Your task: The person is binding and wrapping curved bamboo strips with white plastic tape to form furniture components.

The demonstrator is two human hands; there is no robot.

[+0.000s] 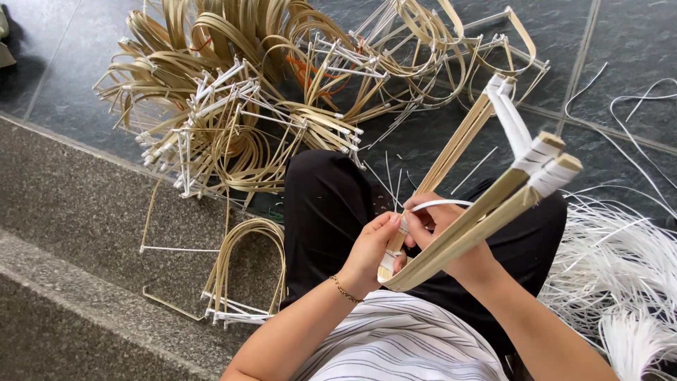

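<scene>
My left hand [371, 247] pinches the bent near end of a tan bamboo strip frame [486, 204] held over my lap. The frame's far ends are wrapped in white binding [546, 166]. My right hand [441, 236] grips the same frame from the right, and a thin white strip [441, 204] loops over its fingers, beside the left thumb. A gold bracelet [344, 290] is on my left wrist. My black trousers [331, 212] lie under both hands.
A big pile of bent bamboo frames with white ties [247, 99] covers the dark tiled floor ahead. Two more frames [243, 271] lie on the grey stone step at left. Loose white strips [620, 268] are heaped at right.
</scene>
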